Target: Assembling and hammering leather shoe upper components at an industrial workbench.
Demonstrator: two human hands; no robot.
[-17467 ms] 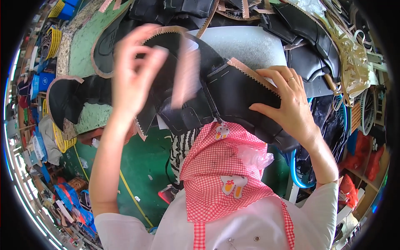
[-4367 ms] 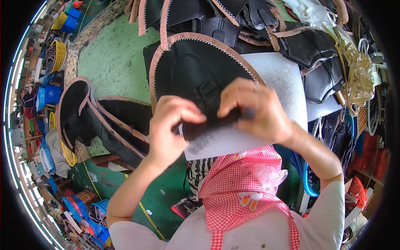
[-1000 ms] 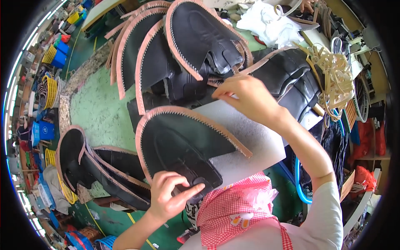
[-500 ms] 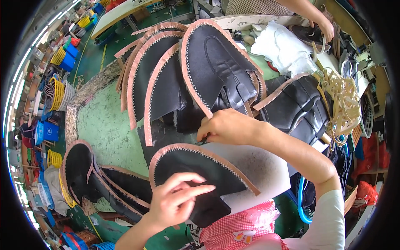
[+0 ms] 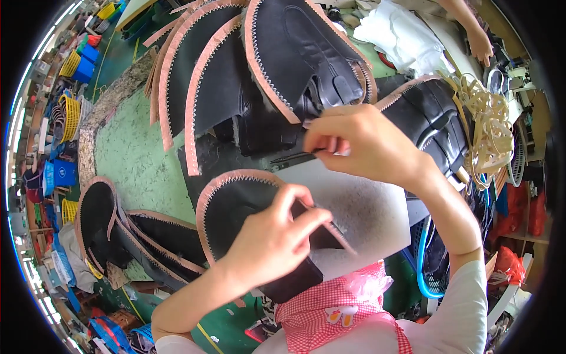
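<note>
Low in the middle lies a black leather shoe upper (image 5: 227, 206) with a pinkish-brown, zigzag-stitched border. My left hand (image 5: 271, 236) is over it, thumb and forefinger closed on its right edge, which tilts up. My right hand (image 5: 368, 141) hovers above the pale board with curled fingers. A slim dark tool (image 5: 292, 159) touches or passes just under those fingertips; whether they grip it is hidden. Behind it, several similar uppers (image 5: 289, 65) overlap in a fanned stack. Another black upper (image 5: 436, 115) rests to the right of my right hand.
The pale board (image 5: 377, 218) has dark smudges. More bordered uppers (image 5: 100, 218) lie at the left on the green tabletop (image 5: 132, 153). Tangled cream strips (image 5: 486, 130) hang at the right, near white plastic bags (image 5: 401, 44). Another person's hand (image 5: 480, 47) shows at the top right.
My left hand has moved right across the upper and closed on its edge. My right hand has lifted away from the dark tool's area toward the right. The whole view has shifted slightly.
</note>
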